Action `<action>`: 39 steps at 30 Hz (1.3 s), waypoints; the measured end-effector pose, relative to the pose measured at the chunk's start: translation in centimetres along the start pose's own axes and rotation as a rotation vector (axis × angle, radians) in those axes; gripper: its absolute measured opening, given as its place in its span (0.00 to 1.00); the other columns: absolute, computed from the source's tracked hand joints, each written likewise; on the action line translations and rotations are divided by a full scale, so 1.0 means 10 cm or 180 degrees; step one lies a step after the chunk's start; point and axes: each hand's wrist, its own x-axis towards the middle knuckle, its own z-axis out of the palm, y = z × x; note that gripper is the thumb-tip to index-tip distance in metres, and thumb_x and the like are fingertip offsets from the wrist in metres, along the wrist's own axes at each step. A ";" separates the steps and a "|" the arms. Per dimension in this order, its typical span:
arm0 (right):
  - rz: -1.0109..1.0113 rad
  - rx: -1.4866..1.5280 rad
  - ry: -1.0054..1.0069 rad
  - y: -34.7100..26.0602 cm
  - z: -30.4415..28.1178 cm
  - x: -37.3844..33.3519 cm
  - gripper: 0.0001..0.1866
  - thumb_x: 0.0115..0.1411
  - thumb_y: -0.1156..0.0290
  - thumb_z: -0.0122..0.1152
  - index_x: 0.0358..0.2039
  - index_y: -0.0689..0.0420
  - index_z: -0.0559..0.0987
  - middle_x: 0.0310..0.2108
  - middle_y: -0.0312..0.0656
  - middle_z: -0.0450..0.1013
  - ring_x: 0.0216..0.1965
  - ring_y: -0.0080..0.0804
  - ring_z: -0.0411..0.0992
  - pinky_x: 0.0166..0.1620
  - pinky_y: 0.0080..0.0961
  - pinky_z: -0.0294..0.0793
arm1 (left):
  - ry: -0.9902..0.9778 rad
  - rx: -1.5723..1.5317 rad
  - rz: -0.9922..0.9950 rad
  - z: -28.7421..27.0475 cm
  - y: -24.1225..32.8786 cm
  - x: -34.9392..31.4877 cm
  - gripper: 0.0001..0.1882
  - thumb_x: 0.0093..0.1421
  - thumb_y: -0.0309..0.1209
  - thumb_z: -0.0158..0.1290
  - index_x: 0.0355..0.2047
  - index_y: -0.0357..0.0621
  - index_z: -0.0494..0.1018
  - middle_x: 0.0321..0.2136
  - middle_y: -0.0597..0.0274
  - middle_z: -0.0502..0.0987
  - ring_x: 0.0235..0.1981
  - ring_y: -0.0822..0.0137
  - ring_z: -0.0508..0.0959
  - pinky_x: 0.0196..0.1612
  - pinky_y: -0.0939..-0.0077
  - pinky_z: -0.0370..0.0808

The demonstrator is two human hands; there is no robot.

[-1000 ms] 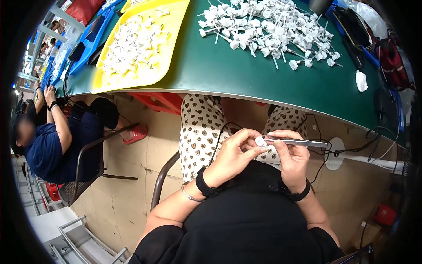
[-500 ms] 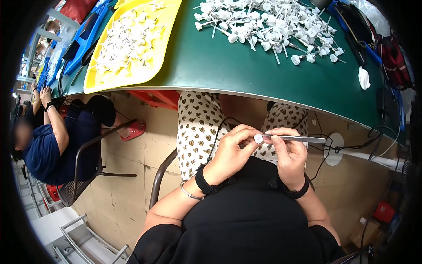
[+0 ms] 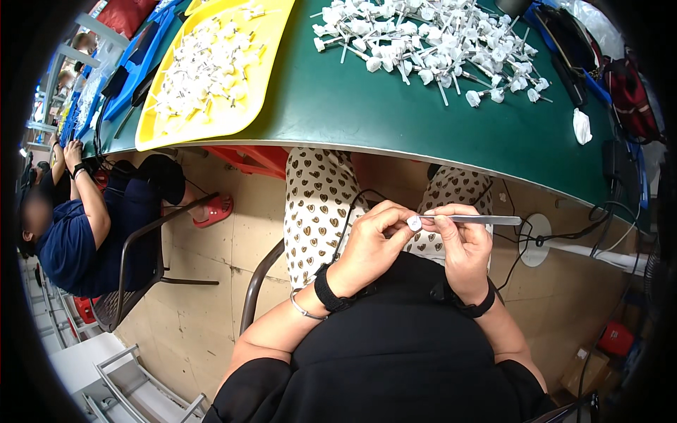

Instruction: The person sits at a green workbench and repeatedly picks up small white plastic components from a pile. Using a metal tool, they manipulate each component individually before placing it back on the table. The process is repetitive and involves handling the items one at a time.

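Above my lap, my left hand (image 3: pixel 379 236) pinches a small white part (image 3: pixel 414 223) between thumb and fingertips. It looks like the white flower-shaped pieces with thin metal stems on the table. My right hand (image 3: pixel 462 243) is closed on slim metal tweezers (image 3: pixel 486 220), held nearly level, their broad end sticking out to the right. The tip of the tweezers meets the white part, and the fingers partly hide this contact. Both hands are close together, in front of the table edge.
On the green table (image 3: pixel 338 113) lies a big pile of white stemmed pieces (image 3: pixel 430 42). A yellow tray (image 3: pixel 264 92) to its left holds more. A crumpled white tissue (image 3: pixel 582 126) and cables (image 3: pixel 599 218) are at right. Another person (image 3: pixel 92 218) sits at far left.
The tweezers have turned slightly in my right hand, their broad end a little higher. My left hand stays put with the white part.
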 end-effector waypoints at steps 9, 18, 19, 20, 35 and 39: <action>-0.0015 0.0056 -0.0007 0.01 0.00 0.00 0.06 0.70 0.80 0.56 0.45 0.69 0.75 0.40 0.46 0.79 0.42 0.30 0.81 0.49 0.25 0.84 | 0.0031 -0.0081 0.0028 0.01 0.00 0.00 0.05 0.63 0.22 0.61 0.39 0.34 0.81 0.37 0.60 0.81 0.35 0.73 0.81 0.38 0.80 0.79; -0.0081 -0.0171 -0.0046 0.00 0.00 0.00 0.05 0.70 0.79 0.57 0.43 0.68 0.77 0.37 0.43 0.80 0.40 0.28 0.81 0.45 0.23 0.83 | 0.0030 -0.0041 0.0022 0.01 -0.01 -0.01 0.05 0.64 0.23 0.61 0.39 0.34 0.81 0.36 0.60 0.81 0.34 0.73 0.80 0.36 0.80 0.78; -0.0124 -0.0244 -0.0043 0.00 0.00 0.00 0.05 0.70 0.79 0.57 0.42 0.67 0.77 0.36 0.43 0.80 0.39 0.27 0.81 0.44 0.22 0.82 | 0.0032 -0.0048 0.0023 0.01 -0.01 -0.01 0.05 0.64 0.24 0.62 0.39 0.34 0.82 0.36 0.60 0.81 0.33 0.73 0.80 0.36 0.80 0.78; -0.0168 -0.0319 -0.0040 0.01 0.00 0.00 0.05 0.70 0.79 0.57 0.42 0.67 0.77 0.36 0.42 0.80 0.39 0.26 0.81 0.43 0.22 0.82 | 0.0042 -0.0035 0.0043 0.01 -0.01 -0.02 0.05 0.64 0.24 0.62 0.39 0.34 0.82 0.36 0.60 0.81 0.33 0.73 0.80 0.36 0.80 0.78; -0.0989 -0.1578 -0.0453 -0.06 -0.03 0.08 0.02 0.67 0.78 0.61 0.37 0.63 0.81 0.33 0.40 0.79 0.31 0.23 0.77 0.34 0.22 0.74 | 0.0026 0.0118 0.0216 0.01 -0.05 -0.03 0.05 0.63 0.22 0.61 0.38 0.34 0.82 0.36 0.58 0.81 0.34 0.71 0.81 0.36 0.79 0.80; 0.0076 -0.0047 -0.0079 -0.03 -0.02 0.00 0.05 0.70 0.79 0.58 0.43 0.66 0.79 0.38 0.41 0.80 0.40 0.24 0.79 0.43 0.20 0.80 | 0.0005 0.0124 0.0280 -0.01 -0.02 -0.01 0.05 0.63 0.21 0.61 0.39 0.34 0.82 0.36 0.58 0.81 0.35 0.70 0.82 0.38 0.78 0.80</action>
